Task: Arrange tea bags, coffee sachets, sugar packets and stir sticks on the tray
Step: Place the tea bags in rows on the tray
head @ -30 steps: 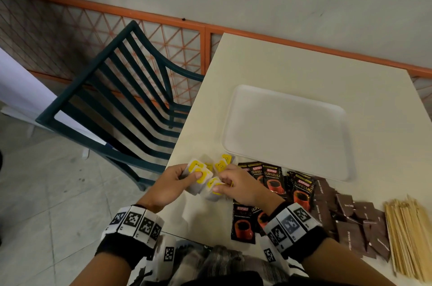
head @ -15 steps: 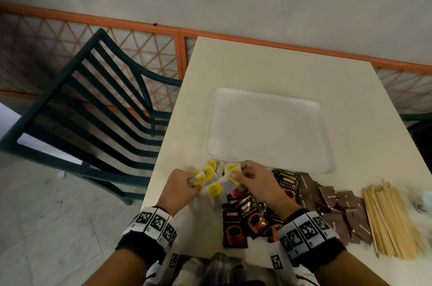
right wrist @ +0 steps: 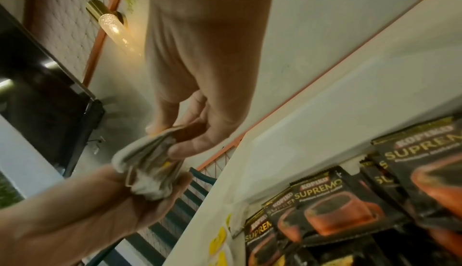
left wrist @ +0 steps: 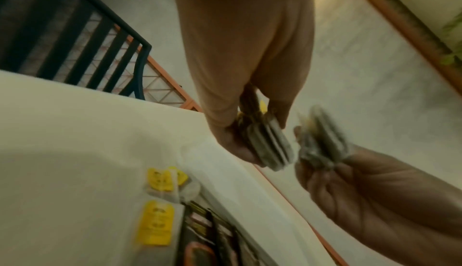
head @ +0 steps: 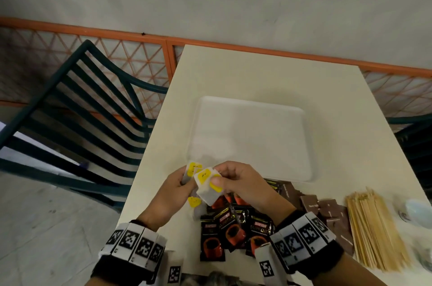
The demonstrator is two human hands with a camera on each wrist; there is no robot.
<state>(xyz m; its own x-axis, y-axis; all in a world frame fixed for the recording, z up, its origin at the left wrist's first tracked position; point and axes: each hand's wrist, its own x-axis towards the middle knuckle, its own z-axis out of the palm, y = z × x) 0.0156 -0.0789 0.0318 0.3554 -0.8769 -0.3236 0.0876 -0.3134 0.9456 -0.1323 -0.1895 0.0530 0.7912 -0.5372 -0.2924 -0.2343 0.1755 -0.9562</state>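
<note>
Both hands hover over the table's near left, just in front of the white tray. My left hand grips a small stack of yellow-tagged tea bags. Thumb and fingers of my right hand pinch another bundle of tea bags right beside it. More tea bags lie on the table below. The black coffee sachets are piled under my right wrist. Brown sugar packets and a heap of wooden stir sticks lie further right.
A dark green slatted chair stands off the table's left edge, against an orange lattice railing. A small pale cup-like object sits at the far right edge. The tray holds nothing.
Both hands rose from the table with tea bags gathered in them and came closer to the tray's near corner. Fewer tea bags are left lying on the table.
</note>
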